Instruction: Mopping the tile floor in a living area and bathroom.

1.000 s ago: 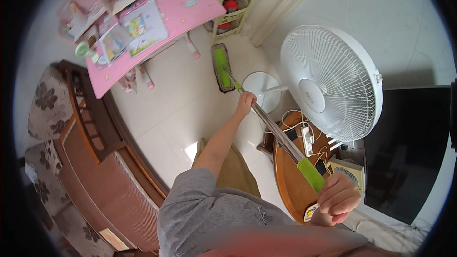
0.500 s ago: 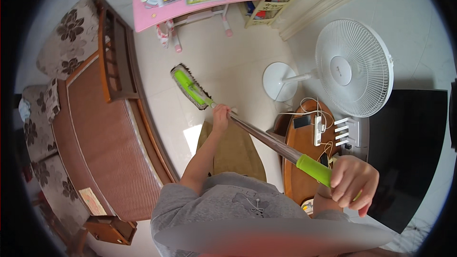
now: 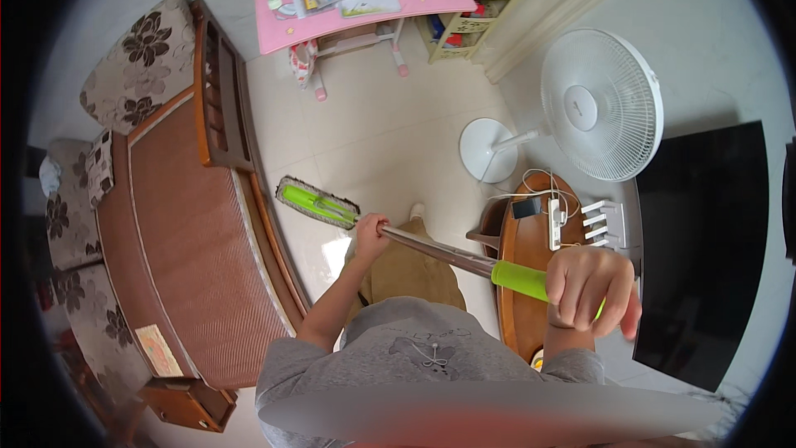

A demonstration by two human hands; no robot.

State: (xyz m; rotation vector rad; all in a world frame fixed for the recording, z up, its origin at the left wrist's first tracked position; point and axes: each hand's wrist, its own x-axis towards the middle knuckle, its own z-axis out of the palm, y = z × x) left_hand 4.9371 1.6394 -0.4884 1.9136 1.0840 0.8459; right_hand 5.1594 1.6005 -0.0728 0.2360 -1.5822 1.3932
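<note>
A flat mop (image 3: 431,248) with a silver pole slants across the view, its green grip at the right and its head at the left. My left hand (image 3: 372,236) is wrapped round the pole low down, close to the head. Around the green grip, my right hand (image 3: 592,291) is closed at the upper end. The green mop head (image 3: 317,202), fringed with a grey-brown pad, lies on the pale tiled floor (image 3: 365,133) beside the wooden sofa.
The brown-seated wooden sofa (image 3: 186,241) runs along the left. A pink desk (image 3: 365,12) stands at the back, with a shelf rack (image 3: 489,4) beside it. At right are a white standing fan (image 3: 489,150), a wooden cabinet (image 3: 524,282) with cables, and a black television (image 3: 705,257).
The mop head has swung nearer to me and to the left, so the pole lies flatter across the view. Both hands moved with it, still gripping. A foot now shows below my trousers.
</note>
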